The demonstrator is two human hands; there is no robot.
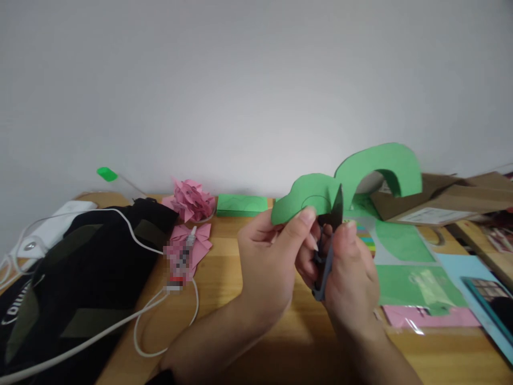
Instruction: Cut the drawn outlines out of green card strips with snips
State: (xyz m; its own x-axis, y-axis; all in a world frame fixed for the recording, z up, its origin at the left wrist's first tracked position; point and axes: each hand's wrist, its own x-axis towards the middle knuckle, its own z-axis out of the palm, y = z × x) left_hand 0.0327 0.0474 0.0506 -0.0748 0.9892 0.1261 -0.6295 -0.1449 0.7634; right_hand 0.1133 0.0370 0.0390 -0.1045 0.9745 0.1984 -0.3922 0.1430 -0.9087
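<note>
My left hand (272, 256) pinches a piece of green paper (315, 187) between thumb and fingers. A curved outline is drawn on that paper. My right hand (348, 272) is closed round the handles of a pair of scissors (339, 206), whose blades point upward and meet the paper at its right side. From there a curved green strip (385, 160) arches up and to the right, still joined to the paper as far as I can see. The fingers of my right hand are partly hidden behind the scissors.
Pink paper flowers (192, 200) and a glue tube (192, 238) lie left of centre. A black bag (92, 278) and white cables (92, 339) fill the left. Green sheets (412, 283), a brown paper bag (449, 198) and a teal-edged case (491, 305) are at right.
</note>
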